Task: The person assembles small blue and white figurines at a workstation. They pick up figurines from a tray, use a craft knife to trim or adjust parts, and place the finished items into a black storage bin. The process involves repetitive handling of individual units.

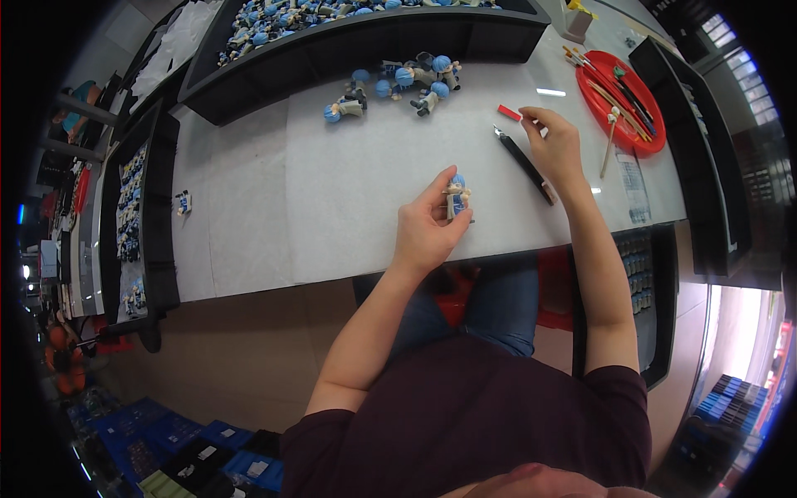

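My left hand (pixel 425 230) is closed around a small blue-haired figurine (pixel 457 199), held upright over the table's near edge. The figurine has a pale face and a blue-and-white body; its lower part is partly covered by my thumb. My right hand (pixel 552 145) is farther out to the right, thumb and forefinger pinched at the end of a short, flat-looking red piece (pixel 509 112). Just left of that wrist lies a black slim-handled tool (pixel 525 168) with a metal tip pointing away from me; its exact kind is unclear.
Several similar figurines (pixel 428 98) lie loose at the back. Behind them a large black bin (pixel 365 54) is full of more. Brushes rest in a red oval tray (pixel 584 100) at right. Black trays stand at left (pixel 166 207) and far right (pixel 706 199). A lone figurine (pixel 183 202) sits left.
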A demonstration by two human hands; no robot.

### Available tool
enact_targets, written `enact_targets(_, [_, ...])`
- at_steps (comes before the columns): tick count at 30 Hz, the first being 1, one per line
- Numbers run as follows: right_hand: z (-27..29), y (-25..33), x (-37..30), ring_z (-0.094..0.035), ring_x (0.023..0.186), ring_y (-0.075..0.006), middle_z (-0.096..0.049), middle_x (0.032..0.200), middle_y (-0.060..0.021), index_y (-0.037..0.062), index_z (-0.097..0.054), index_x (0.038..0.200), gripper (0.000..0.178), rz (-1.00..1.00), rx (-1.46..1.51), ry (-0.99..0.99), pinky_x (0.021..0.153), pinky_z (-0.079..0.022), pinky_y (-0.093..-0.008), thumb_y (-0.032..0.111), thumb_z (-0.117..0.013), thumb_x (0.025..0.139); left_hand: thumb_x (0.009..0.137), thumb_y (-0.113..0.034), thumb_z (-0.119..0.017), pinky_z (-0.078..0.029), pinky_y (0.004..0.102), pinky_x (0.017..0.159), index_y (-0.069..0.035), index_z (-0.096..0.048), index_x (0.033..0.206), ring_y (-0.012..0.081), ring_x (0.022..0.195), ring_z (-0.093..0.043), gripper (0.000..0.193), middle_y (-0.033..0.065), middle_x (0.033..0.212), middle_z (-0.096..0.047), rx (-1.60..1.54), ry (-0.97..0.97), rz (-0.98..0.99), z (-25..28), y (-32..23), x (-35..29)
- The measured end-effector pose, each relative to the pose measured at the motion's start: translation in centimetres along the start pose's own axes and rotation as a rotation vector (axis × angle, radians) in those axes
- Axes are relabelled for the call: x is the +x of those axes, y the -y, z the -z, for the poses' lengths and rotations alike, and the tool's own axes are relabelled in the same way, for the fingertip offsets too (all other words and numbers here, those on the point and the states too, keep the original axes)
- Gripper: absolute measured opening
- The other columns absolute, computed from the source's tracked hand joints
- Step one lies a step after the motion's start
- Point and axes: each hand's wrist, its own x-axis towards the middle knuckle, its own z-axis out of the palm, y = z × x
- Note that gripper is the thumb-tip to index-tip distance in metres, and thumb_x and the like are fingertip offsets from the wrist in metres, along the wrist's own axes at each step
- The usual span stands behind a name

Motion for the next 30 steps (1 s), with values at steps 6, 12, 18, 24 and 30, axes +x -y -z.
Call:
enact_targets(6, [-2.2, -2.0, 2.8, -0.062, 0.083, -0.0296, -0.065, 0.092, -0.0168, 0.0015, -0.065, 0.099, 0.022, -0.014, -0.161, 0.174, 0.077, -0.048, -0.0329, 0.005, -0.061, 0.077, 0.075, 0.004, -0.062, -0.052, 0.0238, 0.075, 0.001, -0.04, 0.129, 0.0121, 0.086, -0.061, 0.059, 0.012, 0.099, -0.062, -0.01, 0.006, -0.008, 0.0, 0.0, 0.1])
enact_targets(12, [0.0, 3.3, -2.1, -0.062, 0.08, -0.0135, -0.066, 0.089, -0.0082, -0.0012, -0.064, 0.101, 0.02, -0.269, 0.604, 0.229, 0.07, -0.048, -0.0251, 0.009, -0.061, 0.083, 0.075, 0.004, -0.062, -0.053, 0.0246, 0.074, 0.002, -0.042, 0.128, 0.0134, 0.086, -0.061, 0.057, 0.0132, 0.099, -0.062, 0.006, -0.004, -0.023, 0.2, -0.1, -0.1])
enact_targets(18, [0.7, 5.3, -6.8, -0.062, 0.082, -0.0152, -0.064, 0.095, -0.0119, -0.0015, -0.056, 0.111, 0.03, -0.753, 1.182, 0.422, 0.067, -0.05, -0.022, 0.014, -0.06, 0.086, 0.075, 0.003, -0.062, -0.052, 0.0239, 0.074, 0.003, -0.041, 0.129, 0.0119, 0.085, -0.061, 0.058, 0.0125, 0.098, -0.062, 0.005, -0.01, -0.013, 0.2, -0.1, 0.0])
enact_targets(24, [0.5, 5.0, -7.6, -0.063, 0.082, -0.0153, -0.063, 0.095, -0.0124, -0.0003, -0.054, 0.112, 0.03, -0.888, 1.309, 0.405, 0.063, -0.05, -0.0196, 0.014, -0.059, 0.086, 0.076, 0.002, -0.063, -0.051, 0.0224, 0.072, 0.004, -0.039, 0.13, 0.01, 0.083, -0.06, 0.059, 0.0116, 0.096, -0.062, 0.002, -0.017, 0.0, 0.1, 0.1, 0.1])
enact_targets(30, [0.4, 4.9, -7.9, -0.062, 0.083, -0.0149, -0.062, 0.096, -0.011, -0.0017, -0.052, 0.113, 0.031, -0.912, 1.373, 0.371, 0.066, -0.052, -0.0192, 0.013, -0.059, 0.086, 0.077, 0.003, -0.062, -0.051, 0.024, 0.077, 0.005, -0.033, 0.132, 0.0122, 0.089, -0.059, 0.063, 0.0136, 0.101, -0.059, -0.066, 0.001, 0.017, 0.2, 0.2, 0.2])
